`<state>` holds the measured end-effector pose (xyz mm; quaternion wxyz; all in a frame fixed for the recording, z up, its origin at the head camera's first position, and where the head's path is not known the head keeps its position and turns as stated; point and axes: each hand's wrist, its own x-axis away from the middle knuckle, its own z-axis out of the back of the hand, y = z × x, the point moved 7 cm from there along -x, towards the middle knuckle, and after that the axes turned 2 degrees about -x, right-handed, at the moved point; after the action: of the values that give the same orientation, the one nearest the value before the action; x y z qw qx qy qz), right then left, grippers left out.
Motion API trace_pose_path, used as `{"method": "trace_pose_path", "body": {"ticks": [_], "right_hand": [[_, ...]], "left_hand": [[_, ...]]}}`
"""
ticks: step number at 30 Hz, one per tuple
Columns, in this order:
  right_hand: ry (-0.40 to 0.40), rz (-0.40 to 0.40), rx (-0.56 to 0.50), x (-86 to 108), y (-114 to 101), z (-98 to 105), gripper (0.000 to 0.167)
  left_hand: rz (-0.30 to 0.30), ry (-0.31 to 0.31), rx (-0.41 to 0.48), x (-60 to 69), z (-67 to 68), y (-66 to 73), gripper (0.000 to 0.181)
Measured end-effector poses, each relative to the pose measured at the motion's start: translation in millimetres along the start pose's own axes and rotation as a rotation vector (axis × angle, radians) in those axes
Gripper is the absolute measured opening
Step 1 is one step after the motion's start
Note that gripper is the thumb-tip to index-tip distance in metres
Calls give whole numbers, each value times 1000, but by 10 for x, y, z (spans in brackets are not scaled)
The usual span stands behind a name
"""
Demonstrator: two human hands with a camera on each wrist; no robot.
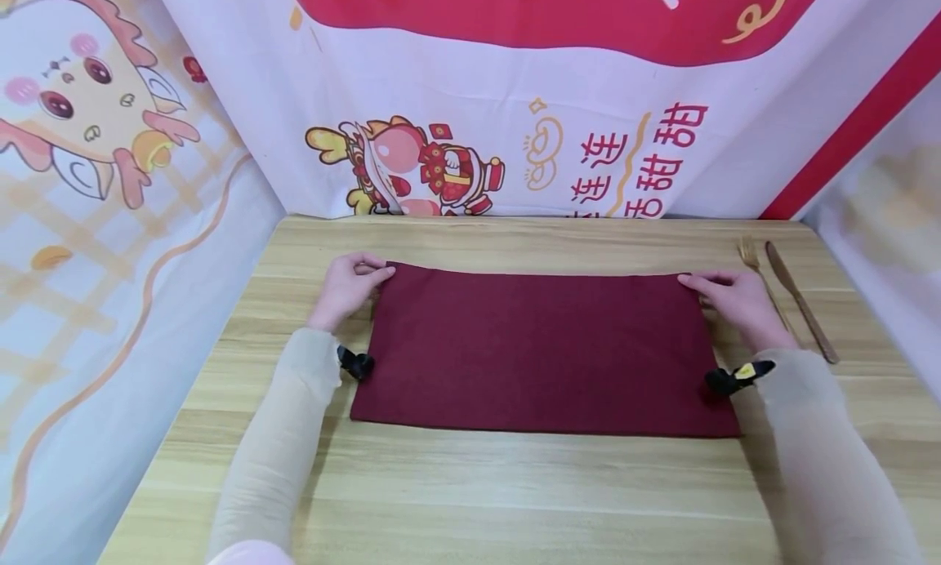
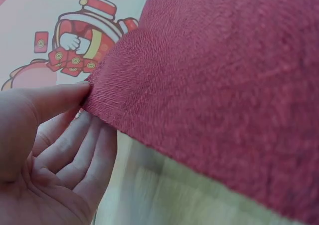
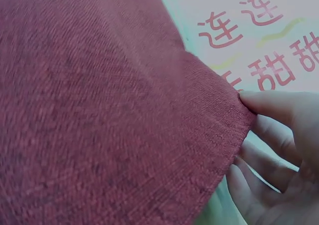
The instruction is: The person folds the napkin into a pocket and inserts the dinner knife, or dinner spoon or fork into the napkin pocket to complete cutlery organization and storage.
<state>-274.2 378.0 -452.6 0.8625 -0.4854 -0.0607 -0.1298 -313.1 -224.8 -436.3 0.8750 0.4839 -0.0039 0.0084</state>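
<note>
A dark red cloth (image 1: 544, 353) spreads as a wide rectangle over the wooden table, its far edge held up at both corners. At the far left corner, my left hand (image 1: 351, 287) pinches the cloth between thumb and fingers; the left wrist view shows the thumb (image 2: 65, 98) on top and the other fingers beneath. My right hand (image 1: 738, 300) pinches the far right corner in the same way. In the right wrist view, the cloth (image 3: 109, 115) slopes down from the right hand's thumb (image 3: 274, 105).
To the right of the right hand lie a fork (image 1: 748, 255) and a table knife (image 1: 801, 304) on the wooden table (image 1: 529, 500). A printed white and red curtain (image 1: 470, 83) hangs behind the table's far edge. More printed fabric (image 1: 110, 263) hangs on the left side.
</note>
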Motion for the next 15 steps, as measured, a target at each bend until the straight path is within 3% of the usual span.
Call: {"method": "trace_pose_path", "body": {"ticks": [10, 15], "right_hand": [[55, 78, -44, -11, -61, -25, 57], [13, 131, -46, -9, -58, -132, 56]], "left_hand": [[-26, 63, 39, 42, 169, -103, 26], [-21, 75, 69, 62, 293, -203, 25]]}}
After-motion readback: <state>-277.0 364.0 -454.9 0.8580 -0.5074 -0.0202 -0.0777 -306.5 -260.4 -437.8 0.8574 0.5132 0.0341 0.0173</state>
